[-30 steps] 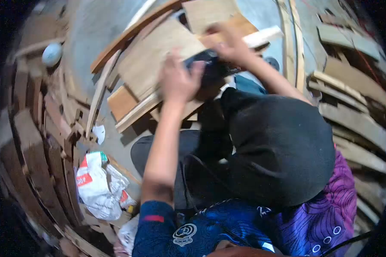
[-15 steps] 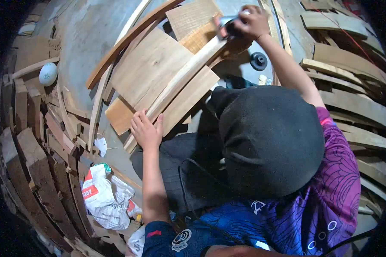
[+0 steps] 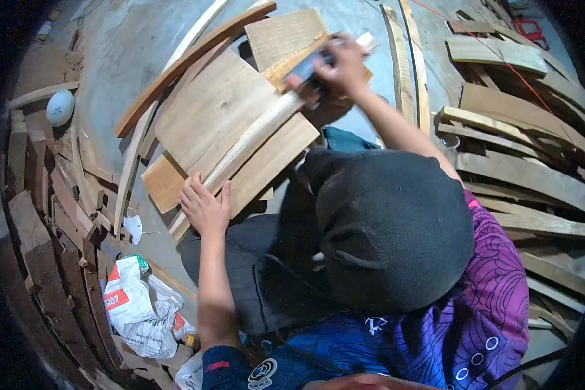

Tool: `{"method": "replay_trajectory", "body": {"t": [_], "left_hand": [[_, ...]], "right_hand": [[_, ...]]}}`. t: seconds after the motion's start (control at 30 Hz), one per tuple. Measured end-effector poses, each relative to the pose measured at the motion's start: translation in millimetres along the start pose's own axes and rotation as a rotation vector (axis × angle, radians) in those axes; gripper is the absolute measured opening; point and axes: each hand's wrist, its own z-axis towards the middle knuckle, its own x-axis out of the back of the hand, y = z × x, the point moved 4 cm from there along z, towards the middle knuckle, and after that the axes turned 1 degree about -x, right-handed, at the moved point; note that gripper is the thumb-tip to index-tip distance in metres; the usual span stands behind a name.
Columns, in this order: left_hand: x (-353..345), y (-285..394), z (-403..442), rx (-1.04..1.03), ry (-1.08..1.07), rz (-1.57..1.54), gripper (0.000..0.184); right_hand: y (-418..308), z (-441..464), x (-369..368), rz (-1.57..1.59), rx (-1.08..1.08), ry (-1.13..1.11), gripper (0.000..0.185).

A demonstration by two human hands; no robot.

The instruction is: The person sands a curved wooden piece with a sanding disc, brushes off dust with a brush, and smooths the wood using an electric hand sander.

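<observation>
A long pale strip of wood (image 3: 257, 134) lies slantwise across flat boards. My left hand (image 3: 206, 208) grips its near end, fingers over one side and the thumb on the other. Further along the same strip, my right hand (image 3: 344, 66) is wrapped around a dark, box-shaped hand tool (image 3: 303, 73) with a reddish end. Motion blurs the tool, so its exact kind is unclear; it rests on or just above the strip. Beneath and beside the strip are a wide flat board (image 3: 205, 107) and a narrower board (image 3: 276, 162).
A curved brown piece of wood (image 3: 182, 71) lies beyond the boards. Stacked timber (image 3: 500, 169) fills the right side, and dark planks (image 3: 52, 260) stand at left. A white bag (image 3: 140, 312), a pale ball (image 3: 60, 108) and a dark hood (image 3: 396, 227) are also in view.
My right hand has slid the tool along the strip, nearer to my left hand. The left hand keeps its place on the strip. The whole view has shifted slightly.
</observation>
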Motion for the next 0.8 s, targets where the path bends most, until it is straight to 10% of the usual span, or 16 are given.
{"method": "replay_trajectory", "body": {"t": [0.17, 0.43, 0.67, 0.8], "left_hand": [[3, -1, 7, -0.017, -0.013, -0.038, 0.065], [5, -1, 5, 0.020, 0.046, -0.102, 0.057], [1, -6, 4, 0.062, 0.074, -0.191, 0.066], [1, -11, 12, 0.034, 0.126, -0.259, 0.090]], "right_hand": [[114, 44, 27, -0.404, -0.305, -0.098, 0.062], [-125, -47, -7, 0.156, 0.207, -0.226, 0.074], [7, 30, 23, -0.217, -0.083, -0.073, 0.056], [-38, 9, -5, -0.295, -0.027, -0.261, 0.064]]}}
